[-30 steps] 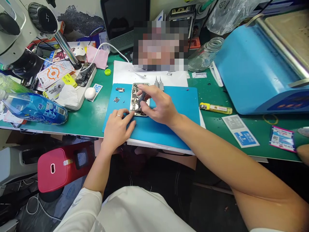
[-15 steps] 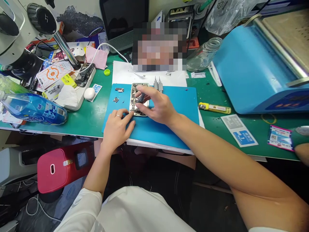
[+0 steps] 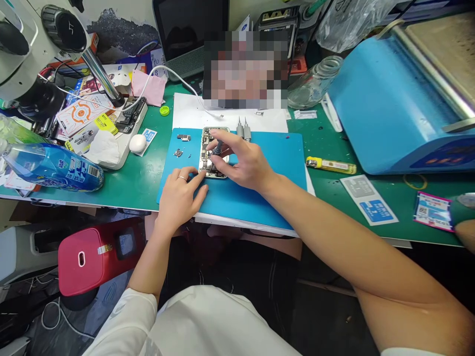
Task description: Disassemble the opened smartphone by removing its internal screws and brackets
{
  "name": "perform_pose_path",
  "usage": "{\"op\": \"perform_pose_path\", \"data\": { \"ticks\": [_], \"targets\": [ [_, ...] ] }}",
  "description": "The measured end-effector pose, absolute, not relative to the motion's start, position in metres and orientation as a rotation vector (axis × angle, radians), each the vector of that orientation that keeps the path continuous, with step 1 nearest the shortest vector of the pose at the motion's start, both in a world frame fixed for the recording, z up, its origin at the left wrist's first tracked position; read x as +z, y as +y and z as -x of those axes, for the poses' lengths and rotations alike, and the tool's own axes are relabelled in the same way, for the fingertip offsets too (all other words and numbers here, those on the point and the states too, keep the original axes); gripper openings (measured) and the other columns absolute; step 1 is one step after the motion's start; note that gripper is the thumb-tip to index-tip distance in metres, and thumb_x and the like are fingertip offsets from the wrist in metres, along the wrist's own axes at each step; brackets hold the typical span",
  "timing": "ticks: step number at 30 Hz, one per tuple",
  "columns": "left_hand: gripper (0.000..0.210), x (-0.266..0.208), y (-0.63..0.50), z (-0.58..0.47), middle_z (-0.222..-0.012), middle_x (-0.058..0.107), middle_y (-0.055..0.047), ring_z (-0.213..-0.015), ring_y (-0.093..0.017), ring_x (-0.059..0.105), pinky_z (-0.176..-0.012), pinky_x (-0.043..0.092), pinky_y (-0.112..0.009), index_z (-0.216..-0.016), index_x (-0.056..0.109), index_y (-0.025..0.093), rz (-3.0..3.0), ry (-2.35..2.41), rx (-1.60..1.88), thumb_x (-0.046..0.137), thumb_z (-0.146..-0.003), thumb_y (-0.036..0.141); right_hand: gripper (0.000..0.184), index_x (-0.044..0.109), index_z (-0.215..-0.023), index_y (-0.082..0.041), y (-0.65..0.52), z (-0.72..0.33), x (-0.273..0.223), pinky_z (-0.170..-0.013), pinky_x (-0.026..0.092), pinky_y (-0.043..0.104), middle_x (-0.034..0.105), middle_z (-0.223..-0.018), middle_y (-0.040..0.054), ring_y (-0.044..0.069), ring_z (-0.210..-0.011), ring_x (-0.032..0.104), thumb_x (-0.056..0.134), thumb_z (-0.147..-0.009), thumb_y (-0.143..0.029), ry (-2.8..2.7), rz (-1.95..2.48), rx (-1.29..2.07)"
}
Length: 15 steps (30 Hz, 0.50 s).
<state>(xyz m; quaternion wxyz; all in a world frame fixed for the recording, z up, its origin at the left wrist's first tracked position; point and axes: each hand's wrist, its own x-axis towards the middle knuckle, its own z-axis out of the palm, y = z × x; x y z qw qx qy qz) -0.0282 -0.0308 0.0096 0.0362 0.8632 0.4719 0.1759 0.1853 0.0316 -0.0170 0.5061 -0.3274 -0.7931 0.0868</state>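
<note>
An opened smartphone lies on the blue mat, its inner parts exposed. My right hand is closed on a grey screwdriver held over the phone; its tip is hard to see behind the fingers. My left hand rests on the mat with its fingers apart, the index fingertip touching the phone's lower left corner. Left of the phone are a small metal part and another small component. Just beyond my right hand, two grey tools with thin pointed tips lie side by side.
A blue machine takes up the right side, with a yellow cutter before it. A glass jar and blurred screen stand behind. At left are a microscope, a blue bottle and a white cable.
Almost nothing differs. My right hand stays over the phone with the screwdriver, its fingers shifted very slightly. My left hand keeps its place at the phone's corner.
</note>
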Motion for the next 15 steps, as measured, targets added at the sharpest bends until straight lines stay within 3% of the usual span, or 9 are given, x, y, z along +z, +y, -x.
{"op": "perform_pose_path", "data": {
  "ticks": [15],
  "targets": [
    [0.038, 0.0093, -0.031, 0.0293, -0.129, 0.071, -0.013, -0.105, -0.029, 0.062, -0.094, 0.051, -0.045, -0.139, 0.071, 0.02, -2.648, 1.452, 0.556, 0.052, -0.111, 0.037, 0.06, 0.044, -0.159, -0.031, 0.0303, -0.1855, -0.0143, -0.074, 0.067, 0.029, 0.077, -0.116, 0.0035, 0.016, -0.086, 0.076, 0.053, -0.102, -0.017, -1.939, 0.763, 0.227]
  ]
}}
